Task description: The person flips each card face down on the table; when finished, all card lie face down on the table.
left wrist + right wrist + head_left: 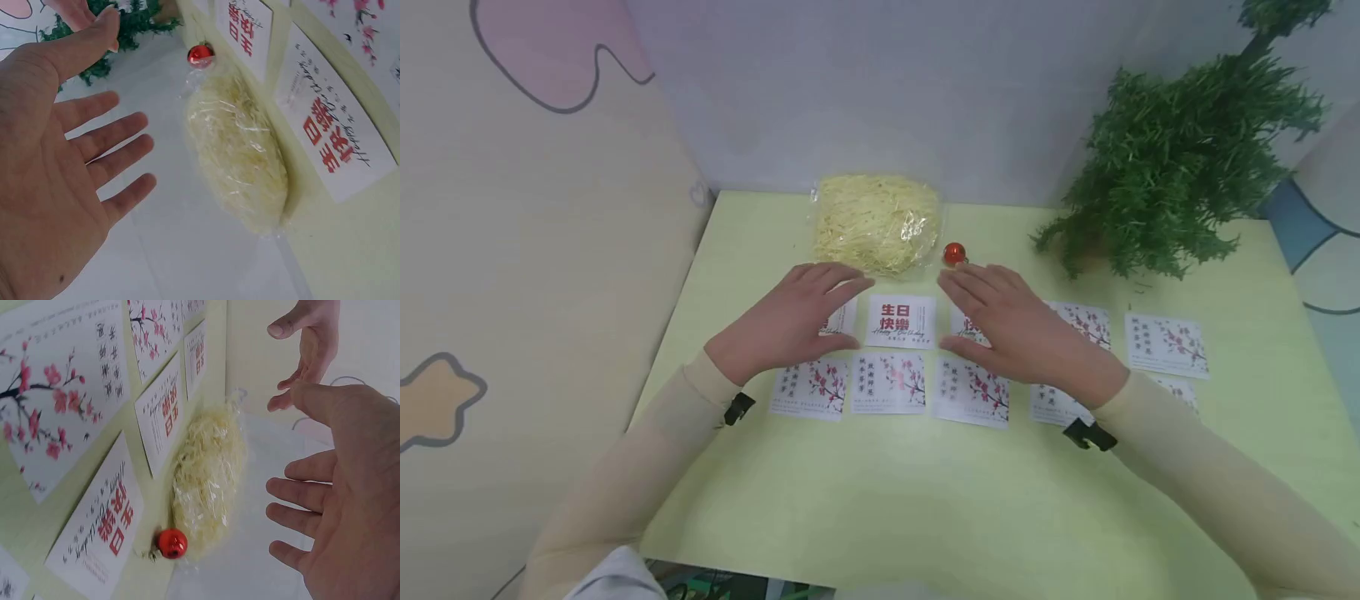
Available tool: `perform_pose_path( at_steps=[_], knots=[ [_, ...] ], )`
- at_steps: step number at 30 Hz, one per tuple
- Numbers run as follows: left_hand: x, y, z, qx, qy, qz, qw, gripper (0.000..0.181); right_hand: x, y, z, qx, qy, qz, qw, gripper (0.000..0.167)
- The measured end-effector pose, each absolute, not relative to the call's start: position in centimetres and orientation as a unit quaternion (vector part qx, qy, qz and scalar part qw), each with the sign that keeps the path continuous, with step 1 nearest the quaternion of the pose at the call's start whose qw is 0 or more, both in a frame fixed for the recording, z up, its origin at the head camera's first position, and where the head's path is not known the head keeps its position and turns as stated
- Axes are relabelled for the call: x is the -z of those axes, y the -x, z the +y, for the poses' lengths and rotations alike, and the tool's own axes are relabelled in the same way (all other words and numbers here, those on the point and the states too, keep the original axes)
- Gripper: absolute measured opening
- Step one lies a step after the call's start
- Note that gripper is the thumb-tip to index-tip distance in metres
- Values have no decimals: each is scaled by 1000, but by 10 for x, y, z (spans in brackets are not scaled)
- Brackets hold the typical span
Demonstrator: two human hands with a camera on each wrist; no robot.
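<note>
Both hands hover above the table, palms facing each other, holding nothing. My left hand (797, 321) is over the left cards, fingers extended and thumb apart. The right hand (1011, 325) mirrors it over the cards on the right. Between them lies a white birthday card (901, 322) with red characters. Nearer the front is a row of plum-blossom cards (889, 383), partly covered at the right by my right arm. A clear bag of pale yellow shredded filler (877, 223) lies beyond the hands. Beside it, just past the right fingertips, is a shiny red ball (954, 253).
A bushy green artificial plant (1180, 167) stands at the table's back right. Another blossom card (1167, 345) lies at the right. The pale green table (880, 508) meets a wall behind and a patterned panel (550, 275) at the left.
</note>
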State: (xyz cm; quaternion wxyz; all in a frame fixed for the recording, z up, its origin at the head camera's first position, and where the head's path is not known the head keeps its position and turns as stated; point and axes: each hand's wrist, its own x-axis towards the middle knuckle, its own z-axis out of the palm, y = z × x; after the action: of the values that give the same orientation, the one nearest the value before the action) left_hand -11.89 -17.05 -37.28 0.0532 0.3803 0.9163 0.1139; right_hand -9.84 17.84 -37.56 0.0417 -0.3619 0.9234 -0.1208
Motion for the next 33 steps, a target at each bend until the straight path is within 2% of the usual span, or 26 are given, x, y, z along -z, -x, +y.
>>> perform_pose_path(
  at_steps=[5,13,18,24,33],
  knots=[
    [389,127,-197,-92,-317,934,136,75,391,122,132,126,378,913,91,85],
    [426,147,-223,-106,-244,946,187,96,424,149,56,135,358,907,175,89],
    [436,154,-229,-119,-251,944,177,95,437,158,32,127,359,907,180,95],
    [444,156,-233,-135,-267,942,155,96,448,160,22,111,363,912,156,102],
    [447,154,-236,-141,-254,945,151,95,445,156,11,134,361,914,127,107]
  ],
)
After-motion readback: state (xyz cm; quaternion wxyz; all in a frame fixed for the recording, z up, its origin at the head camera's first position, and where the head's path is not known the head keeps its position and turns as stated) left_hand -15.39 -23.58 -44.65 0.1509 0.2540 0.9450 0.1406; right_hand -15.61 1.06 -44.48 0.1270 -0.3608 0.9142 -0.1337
